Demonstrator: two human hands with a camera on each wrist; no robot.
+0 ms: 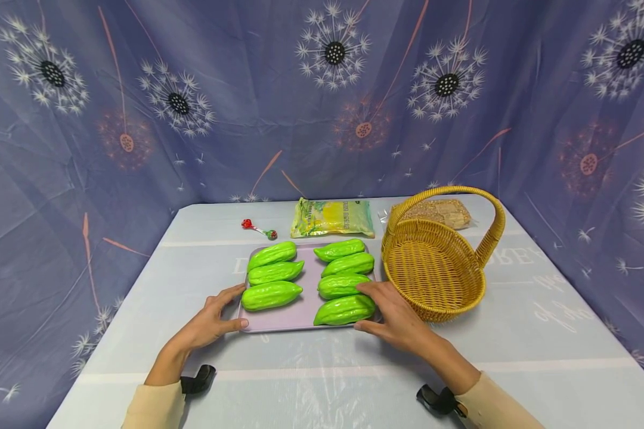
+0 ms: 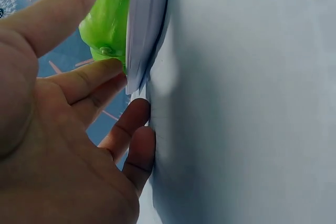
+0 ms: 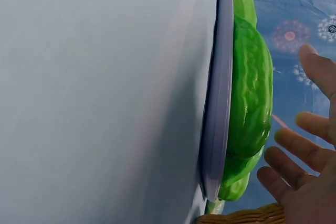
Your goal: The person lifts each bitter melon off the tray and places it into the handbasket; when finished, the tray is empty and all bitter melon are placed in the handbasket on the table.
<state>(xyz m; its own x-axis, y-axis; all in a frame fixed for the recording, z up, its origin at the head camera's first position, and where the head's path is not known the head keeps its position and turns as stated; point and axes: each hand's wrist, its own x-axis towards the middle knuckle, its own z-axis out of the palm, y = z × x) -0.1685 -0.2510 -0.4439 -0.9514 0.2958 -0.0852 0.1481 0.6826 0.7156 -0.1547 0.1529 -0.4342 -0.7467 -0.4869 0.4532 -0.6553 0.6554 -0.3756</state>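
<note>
A pale purple tray [image 1: 307, 310] holds several bright green, ridged gourds, bitter melons by their look. Three lie in the left column, among them the front bitter melon [image 1: 271, 296]; several more line the right side, with another bitter melon [image 1: 344, 310] at the front. My left hand [image 1: 206, 325] is at the tray's left edge, its fingers stretched out and touching the rim [image 2: 137, 80] in the left wrist view. Over the tray's right front corner is my right hand [image 1: 399, 316]. The right wrist view shows its spread fingers [image 3: 302, 145] apart from the bitter melons.
A golden wicker basket [image 1: 434, 268] with a tall handle stands right of the tray, close to my right hand. Behind the tray lie a yellow-green packet [image 1: 333, 218], a red and green small item [image 1: 259, 229] and a clear-wrapped tan package [image 1: 448, 213].
</note>
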